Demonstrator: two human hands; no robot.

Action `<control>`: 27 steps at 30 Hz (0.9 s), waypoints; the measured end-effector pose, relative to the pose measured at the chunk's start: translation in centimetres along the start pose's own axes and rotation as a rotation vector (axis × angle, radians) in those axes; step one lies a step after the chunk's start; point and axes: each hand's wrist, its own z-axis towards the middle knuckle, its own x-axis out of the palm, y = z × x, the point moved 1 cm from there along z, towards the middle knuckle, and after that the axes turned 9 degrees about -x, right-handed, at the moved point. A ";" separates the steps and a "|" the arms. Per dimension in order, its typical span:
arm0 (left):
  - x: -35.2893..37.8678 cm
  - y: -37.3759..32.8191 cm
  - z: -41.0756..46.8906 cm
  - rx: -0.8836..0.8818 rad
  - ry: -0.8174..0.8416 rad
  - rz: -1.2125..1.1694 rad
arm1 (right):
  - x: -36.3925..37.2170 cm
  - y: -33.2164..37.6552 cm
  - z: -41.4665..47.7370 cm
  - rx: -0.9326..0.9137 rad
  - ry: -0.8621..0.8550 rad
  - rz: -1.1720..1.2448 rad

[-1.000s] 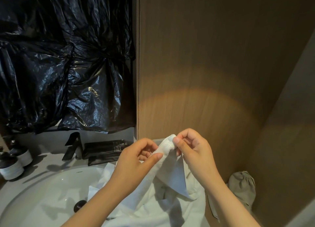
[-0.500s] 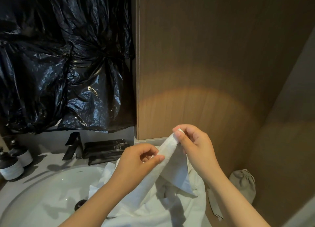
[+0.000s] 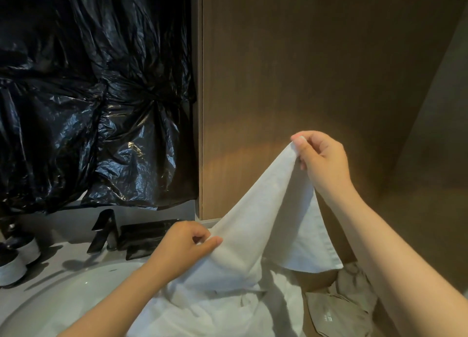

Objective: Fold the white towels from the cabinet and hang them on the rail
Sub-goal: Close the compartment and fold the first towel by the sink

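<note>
White towel (image 3: 255, 235): unfolded, one corner raised, the rest slumped in a heap across the near rim of the sink (image 3: 63, 298) and the worktop (image 3: 55, 250) edge.

Your right hand (image 3: 321, 159) has the top corner, grip pinched on it between thumb and fingertips, held up in front of the wood panel (image 3: 304, 83). Your left hand (image 3: 182, 248) is lower and to the left, grip pinched on the same edge partway down. The cloth between the two hands runs as a slanted line, fairly taut. Below it a flap hangs free on the right.

Progress, my read: early. It looks like you're finding the edge and corners so you can spread it out.
- No fold visible in it yet.
- Nothing hung. The rail is not in frame, so I can't say what's on it.
- Can't tell if the heap is one towel or more.
- Left to do: spread, fold, carry to the rail, hang, repeat for any others.

Around it:
- Beige cloth bag (image 3: 336, 308) low right, just beside the heap.
- Black faucet (image 3: 103, 231) and a flat black tray (image 3: 149, 235) behind the sink, near your left hand but apart from it.
- Dark bottles with pale bands (image 3: 12, 268) far left on the worktop.
- Black plastic sheeting (image 3: 88, 96) covers the wall above the sink.
</note>
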 end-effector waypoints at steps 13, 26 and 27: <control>-7.5 0.3 6.7 -0.110 -0.233 0.086 | -3.0 -0.9 4.5 -0.019 -0.169 -0.051; -14.9 -4.4 11.4 0.000 -0.531 0.111 | -4.1 -1.9 7.1 0.096 -0.297 0.043; -15.1 -4.6 11.6 -0.010 -0.542 0.117 | -4.1 -2.1 7.2 0.110 -0.290 0.058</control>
